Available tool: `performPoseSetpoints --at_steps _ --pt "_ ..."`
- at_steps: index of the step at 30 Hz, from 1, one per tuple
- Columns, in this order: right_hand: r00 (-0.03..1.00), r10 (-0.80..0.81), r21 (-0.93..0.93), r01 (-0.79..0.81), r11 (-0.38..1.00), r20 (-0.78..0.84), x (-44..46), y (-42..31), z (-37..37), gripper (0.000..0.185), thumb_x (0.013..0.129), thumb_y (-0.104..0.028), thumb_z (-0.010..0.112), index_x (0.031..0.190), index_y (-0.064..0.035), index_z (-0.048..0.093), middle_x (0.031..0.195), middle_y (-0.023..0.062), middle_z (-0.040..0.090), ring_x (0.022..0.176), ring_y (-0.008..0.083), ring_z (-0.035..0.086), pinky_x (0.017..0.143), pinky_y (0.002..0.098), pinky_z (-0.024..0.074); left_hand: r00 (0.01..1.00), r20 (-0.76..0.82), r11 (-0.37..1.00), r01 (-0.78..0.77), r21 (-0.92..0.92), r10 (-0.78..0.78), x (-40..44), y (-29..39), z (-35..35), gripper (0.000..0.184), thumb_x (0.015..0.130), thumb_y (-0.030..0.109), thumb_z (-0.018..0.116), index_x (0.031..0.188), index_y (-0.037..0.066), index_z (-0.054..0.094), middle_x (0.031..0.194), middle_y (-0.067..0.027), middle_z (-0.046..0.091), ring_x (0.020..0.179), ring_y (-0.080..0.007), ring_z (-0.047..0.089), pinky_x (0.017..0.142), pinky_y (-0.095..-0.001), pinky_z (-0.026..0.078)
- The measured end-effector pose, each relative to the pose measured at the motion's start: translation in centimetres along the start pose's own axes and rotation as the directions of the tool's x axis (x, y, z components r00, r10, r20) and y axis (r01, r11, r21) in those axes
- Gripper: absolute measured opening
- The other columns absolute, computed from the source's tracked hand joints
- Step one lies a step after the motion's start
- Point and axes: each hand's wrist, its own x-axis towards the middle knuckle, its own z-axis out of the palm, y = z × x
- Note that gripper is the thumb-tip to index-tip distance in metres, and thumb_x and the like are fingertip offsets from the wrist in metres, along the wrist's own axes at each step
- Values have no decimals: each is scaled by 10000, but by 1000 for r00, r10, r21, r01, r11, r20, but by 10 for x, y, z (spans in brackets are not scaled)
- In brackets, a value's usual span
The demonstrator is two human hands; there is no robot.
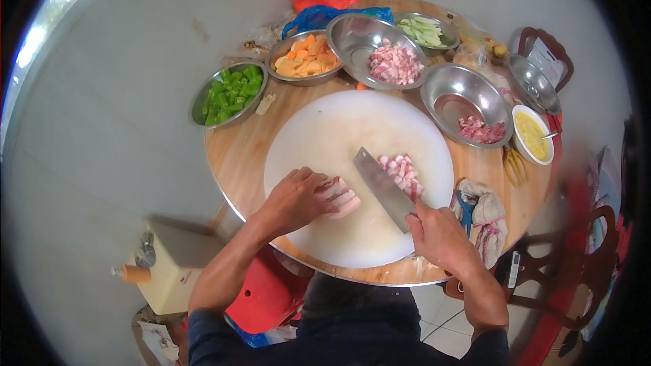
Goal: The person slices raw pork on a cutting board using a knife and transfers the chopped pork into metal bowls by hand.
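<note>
On the round white cutting board [312, 122], my left hand [296, 198] has its fingers curled over a piece of pork belly [346, 203], whose pale fatty end sticks out to the right. My right hand [437, 234] grips the handle of a cleaver [384, 190]. The broad blade lies at a slant, its tip pointing up and left, apart from the held piece. Just right of the blade is a small heap of diced pork [405, 175], partly hidden by it.
Behind the board stand metal bowls of green peppers [234, 95], orange slices [308, 59], diced meat [395, 64], pale green slices [424, 30] and darker meat [481, 129]. At right are a bowl of yellow mixture [532, 137], scissors [515, 166] and a cloth [489, 220].
</note>
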Motion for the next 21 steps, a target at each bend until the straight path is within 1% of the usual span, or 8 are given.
performPoseSetpoints --at_steps 2,5,8,10,16,18,20,21 --pt "1000 -18 -41 17 999 -15 3 3 1 244 1042 -158 636 1010 84 649 804 359 699 797 563 715 785 631 566 1000 17 1000 2 -22 -2 -2 0 5 624 898 359 867 1371 -7 687 1174 -207 708 1144 -398 676 1002 -469 545" --pt "999 -22 -84 18 996 -40 9 1 0 241 1039 -151 638 1029 90 650 786 352 695 776 563 711 762 627 568 994 96 988 60 -143 -47 -12 17 -1 603 898 295 856 1382 -16 676 1153 -211 706 1087 -402 688 948 -467 556" --pt "998 -8 -67 4 998 -55 12 0 2 238 1039 -141 638 1047 97 646 772 345 688 759 567 702 734 625 559 998 57 980 36 -197 -25 -20 18 8 571 886 201 856 1394 10 676 1152 -201 710 1084 -392 712 943 -458 574" --pt "998 -14 -51 11 999 -58 14 -4 2 236 1039 -136 639 1052 99 642 765 341 684 753 568 697 721 624 553 998 -34 973 -63 -223 57 -20 9 15 535 893 136 820 1396 21 684 1129 -195 712 1065 -392 714 919 -446 584" --pt "1000 -22 68 22 997 0 13 -12 4 226 1049 -135 629 990 82 609 790 358 671 812 564 698 748 618 548 989 -11 964 -146 -224 147 -11 16 13 525 856 14 784 1375 40 706 1127 -182 719 1043 -378 713 896 -441 596" --pt "997 -61 50 58 997 42 11 -8 7 243 1078 -166 627 1096 75 642 813 349 668 815 565 674 709 590 521 990 -17 967 -139 -213 139 -10 16 16 531 836 4 795 1360 47 716 1132 -174 726 1034 -377 712 904 -444 596" --pt "997 -61 53 58 997 50 9 -7 9 234 1077 -154 627 1103 78 632 807 343 668 804 560 675 701 585 521 991 -22 970 -132 -203 131 -10 20 20 538 817 -6 805 1346 53 727 1136 -166 733 1025 -376 711 912 -448 596" --pt "996 -68 56 64 996 57 8 -6 8 226 1076 -143 626 1111 80 622 802 337 668 793 555 676 692 580 521 967 -176 967 -208 -146 182 -10 26 21 511 812 -11 807 1314 62 749 1132 -151 742 1021 -367 716 899 -442 605"
